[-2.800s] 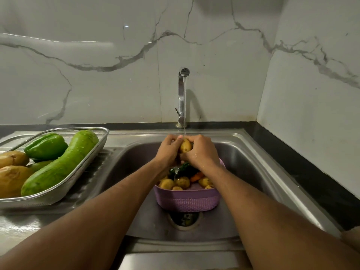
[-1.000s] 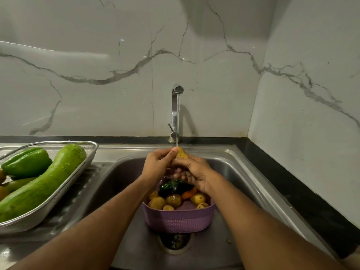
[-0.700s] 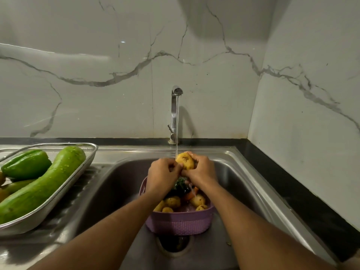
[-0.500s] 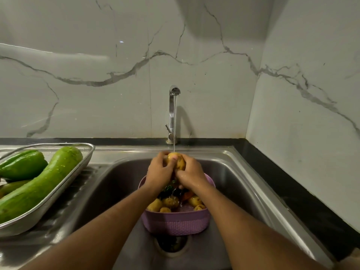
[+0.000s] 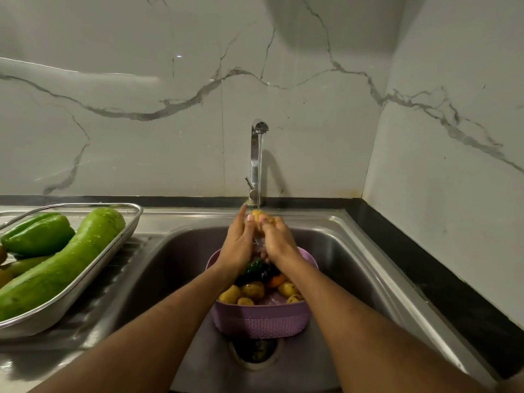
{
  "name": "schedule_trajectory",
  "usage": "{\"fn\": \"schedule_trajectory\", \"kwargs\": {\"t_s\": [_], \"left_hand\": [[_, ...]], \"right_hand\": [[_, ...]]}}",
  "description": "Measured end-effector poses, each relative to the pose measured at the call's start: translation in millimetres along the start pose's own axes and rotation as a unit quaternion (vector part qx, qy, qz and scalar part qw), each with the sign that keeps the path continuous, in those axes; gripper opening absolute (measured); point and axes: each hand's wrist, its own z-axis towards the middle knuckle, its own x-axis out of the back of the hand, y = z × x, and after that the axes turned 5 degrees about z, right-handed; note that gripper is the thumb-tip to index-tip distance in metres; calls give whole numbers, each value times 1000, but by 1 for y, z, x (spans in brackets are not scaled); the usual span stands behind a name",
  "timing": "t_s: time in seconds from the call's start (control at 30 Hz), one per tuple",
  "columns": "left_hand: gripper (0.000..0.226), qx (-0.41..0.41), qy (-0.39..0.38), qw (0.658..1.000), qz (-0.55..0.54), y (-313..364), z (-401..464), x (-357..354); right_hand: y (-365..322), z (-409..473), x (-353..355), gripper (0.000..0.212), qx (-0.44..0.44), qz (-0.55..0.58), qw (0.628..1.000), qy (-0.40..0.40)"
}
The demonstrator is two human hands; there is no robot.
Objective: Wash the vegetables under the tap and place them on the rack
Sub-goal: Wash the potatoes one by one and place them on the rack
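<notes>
A small yellow potato [image 5: 258, 217] sits under the running stream from the tap [image 5: 256, 163], held between both hands. My left hand [image 5: 238, 241] presses its left side with the fingers fairly straight. My right hand [image 5: 277, 239] curls round its right side. Below them a purple basket [image 5: 262, 321] stands in the sink [image 5: 334, 251] with several small potatoes, a dark green vegetable and an orange piece. On the left, the metal rack [image 5: 93, 282] carries a long green gourd [image 5: 61, 263] and a green pepper [image 5: 37, 235].
The sink drain [image 5: 256, 354] lies just in front of the basket. A black counter strip [image 5: 442, 282] runs along the right wall. Marble walls close in behind and on the right. The rack rests on the ribbed draining board [image 5: 113, 276].
Both hands have kept turning and rubbing the potato under the water. My left hand's fingers have straightened along it and the hands have risen slightly above the basket.
</notes>
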Motion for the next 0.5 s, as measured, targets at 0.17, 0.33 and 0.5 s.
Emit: {"fn": "schedule_trajectory", "kwargs": {"t_s": [0.17,0.33,0.5], "left_hand": [[51,-87,-28,978,189,-13,-1,-1],[34,-33,5,983,181,1,2,-3],[53,64,56,970,227,9,17,-9]], "right_hand": [[-1,-4,3,56,-92,23,996,7],[-3,-1,-8,54,-35,-90,991,96],[-3,-6,-6,60,120,-269,937,188]]}}
